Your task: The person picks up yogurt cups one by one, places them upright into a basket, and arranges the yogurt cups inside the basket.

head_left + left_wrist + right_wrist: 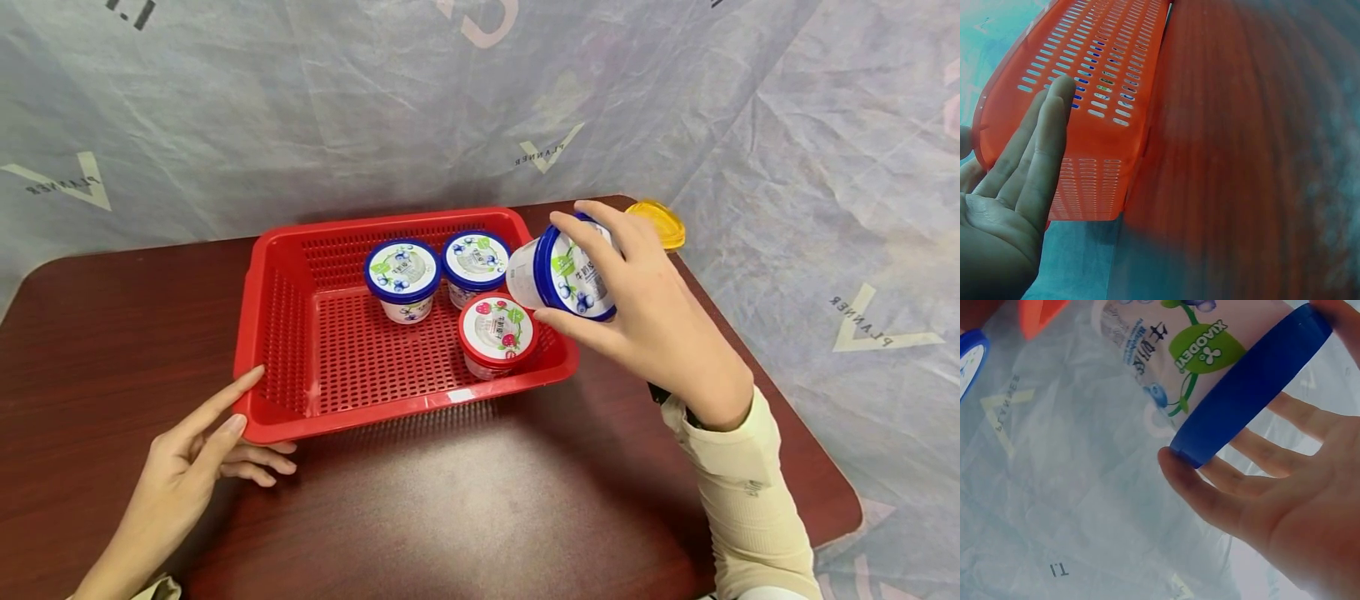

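Observation:
A red plastic basket [360,358] with slotted walls stands on the table. My left hand [191,454] holds its near left corner, thumb and index finger on the rim, the other fingers lying fairly straight along the outside wall. In my right hand [648,312], a cup with a blue lid [573,271] is gripped round the lid, tilted, above the basket's right end. Blueberries and a green leaf are printed on the cup [1191,356]. Inside the basket stand two blue-lidded cups [405,271] and a red-lidded cup [498,327] with strawberries on its lid.
Behind my right hand, a yellow object [658,223] shows near the table's back right edge, partly hidden. The dark wooden table [420,517] carries the basket. Grey printed sheeting [337,108] hangs behind the table and along its right side.

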Demonstrator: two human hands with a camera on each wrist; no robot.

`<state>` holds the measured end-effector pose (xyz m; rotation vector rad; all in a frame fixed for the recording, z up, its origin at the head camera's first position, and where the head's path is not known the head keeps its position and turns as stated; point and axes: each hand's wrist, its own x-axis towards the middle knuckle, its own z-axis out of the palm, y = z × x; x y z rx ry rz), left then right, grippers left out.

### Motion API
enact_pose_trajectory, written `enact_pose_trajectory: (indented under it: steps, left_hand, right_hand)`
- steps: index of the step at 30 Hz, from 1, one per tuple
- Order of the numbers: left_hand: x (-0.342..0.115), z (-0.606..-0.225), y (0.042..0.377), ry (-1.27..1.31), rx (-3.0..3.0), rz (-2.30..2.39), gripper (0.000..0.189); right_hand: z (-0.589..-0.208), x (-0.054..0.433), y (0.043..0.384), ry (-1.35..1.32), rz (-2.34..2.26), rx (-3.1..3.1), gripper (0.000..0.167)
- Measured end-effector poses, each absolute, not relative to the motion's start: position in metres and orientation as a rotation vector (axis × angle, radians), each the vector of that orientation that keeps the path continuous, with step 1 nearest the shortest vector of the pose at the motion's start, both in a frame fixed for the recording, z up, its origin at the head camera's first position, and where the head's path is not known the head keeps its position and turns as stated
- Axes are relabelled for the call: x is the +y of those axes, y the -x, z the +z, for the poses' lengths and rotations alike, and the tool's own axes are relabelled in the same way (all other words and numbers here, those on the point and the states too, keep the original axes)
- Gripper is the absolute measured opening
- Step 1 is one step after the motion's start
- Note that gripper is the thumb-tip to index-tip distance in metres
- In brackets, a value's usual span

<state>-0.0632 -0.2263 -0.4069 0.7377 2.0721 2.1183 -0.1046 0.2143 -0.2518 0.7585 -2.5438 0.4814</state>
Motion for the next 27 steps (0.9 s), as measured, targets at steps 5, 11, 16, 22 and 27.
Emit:
enact_pose_trajectory:
  steps: [5,11,16,22,27]
  left_hand:
    - [-0.227,-0.407,0.063,-0.733,2.091,2.109,0.051]
    - [-0.227,-0.407,0.063,-0.732,2.095,2.107,0.05]
    - [-0.226,-0.407,0.063,-0.733,2.099,2.108,0.05]
    - [-0.227,-0.407,0.063,-0.742,2.09,2.113,0.051]
    - [-0.226,-0.408,0.064,-0.754,2.08,2.119,0.051]
  right_hand:
    - [-0.253,0.208,0.104,-0.805,0.512,-2.532,0.085]
    - [-0.253,0.203,0.102,-0.861,0.536,-2.511,0.086]
    - [-0.253,0.199,0.101,-0.895,0.558,-2.481,0.086]
    - [-0.254,0.196,0.101,-0.931,0.583,-2.457,0.086]
    - [-0.256,0.194,0.102,-0.954,0.595,-2.446,0.083]
